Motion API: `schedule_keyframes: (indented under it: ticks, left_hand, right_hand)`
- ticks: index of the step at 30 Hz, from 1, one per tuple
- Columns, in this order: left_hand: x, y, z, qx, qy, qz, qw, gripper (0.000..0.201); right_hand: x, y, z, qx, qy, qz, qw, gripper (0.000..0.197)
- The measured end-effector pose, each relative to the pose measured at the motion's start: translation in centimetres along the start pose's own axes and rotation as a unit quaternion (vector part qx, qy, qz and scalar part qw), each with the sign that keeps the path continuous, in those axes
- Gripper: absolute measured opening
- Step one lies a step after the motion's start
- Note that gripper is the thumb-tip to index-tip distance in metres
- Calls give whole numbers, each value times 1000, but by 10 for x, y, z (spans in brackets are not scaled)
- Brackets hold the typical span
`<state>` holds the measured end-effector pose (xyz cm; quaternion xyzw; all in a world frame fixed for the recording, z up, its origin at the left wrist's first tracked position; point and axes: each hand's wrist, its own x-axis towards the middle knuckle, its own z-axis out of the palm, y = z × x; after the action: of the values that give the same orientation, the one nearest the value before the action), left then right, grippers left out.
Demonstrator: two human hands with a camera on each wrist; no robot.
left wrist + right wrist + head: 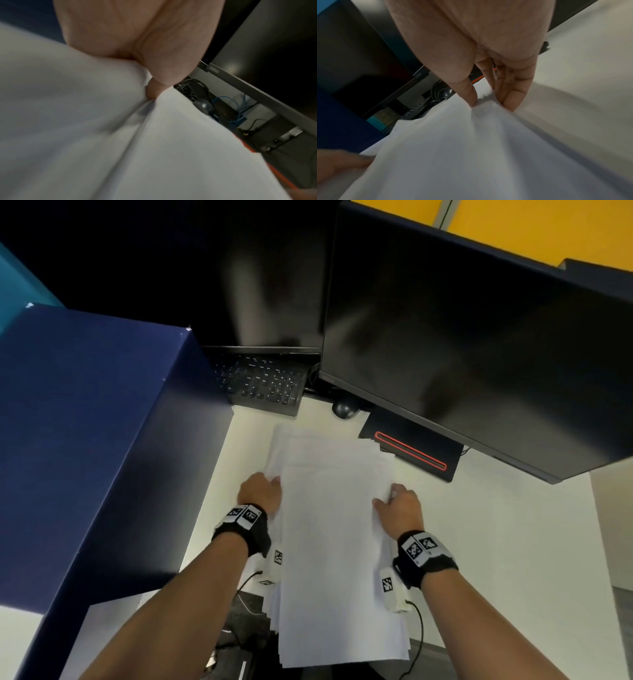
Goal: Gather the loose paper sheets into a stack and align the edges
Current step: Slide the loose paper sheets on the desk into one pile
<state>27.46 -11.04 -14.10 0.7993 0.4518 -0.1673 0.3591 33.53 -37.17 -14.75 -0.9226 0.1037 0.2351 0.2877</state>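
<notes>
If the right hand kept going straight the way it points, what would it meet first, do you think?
Probably the monitor base with the red stripe, just beyond the paper that the right hand grips; depth is unclear, so it might pass beside it.

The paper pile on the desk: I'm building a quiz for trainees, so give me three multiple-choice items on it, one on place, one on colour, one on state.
1. Where does the paper pile lie?
A. on the keyboard
B. on the white desk, its near end past the desk edge
C. on the blue box

2. What colour is the line on the black base under the right screen?
A. green
B. red
C. yellow

3. How are the sheets held?
A. one hand only
B. untouched
C. both hands grip the side edges

Answers:
1 B: the head view shows the sheets on the desk, in front of the keyboard, overhanging toward the person.
2 B: the base bears a red outline.
3 C: the left hand and right hand pinch opposite edges; the wrist views show the paper bunched at the fingers.
</notes>
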Motion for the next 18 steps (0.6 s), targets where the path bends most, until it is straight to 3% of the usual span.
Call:
schedule_keyframes:
  ticks: [5,9,11,12,15,18]
  left_hand:
    - [-7,-7,-17,-60,-58,0,997,60]
    - [-11,-58,-45,79,-106,27,991,40]
    - [-21,-76,-38,85,-124,28,988,31]
    - [-25,-80,-29,70,-126,28,989,41]
    - [-39,-71,0,29,-110,58,992,46]
    - [-46,-60,6,3,-102,66,993,43]
  right_hand:
    - [2,5,-8,14,-2,9,1000,47]
    - [-16,42,-20,24,-38,38,998,40]
    - [-31,50,-12,11,-78,32,996,33]
    - [-37,50,-7,-21,-87,12,996,30]
    - [-46,41,3,-49,-65,-18,997,27]
    - [-38,40,-4,-11,-43,-1,999,19]
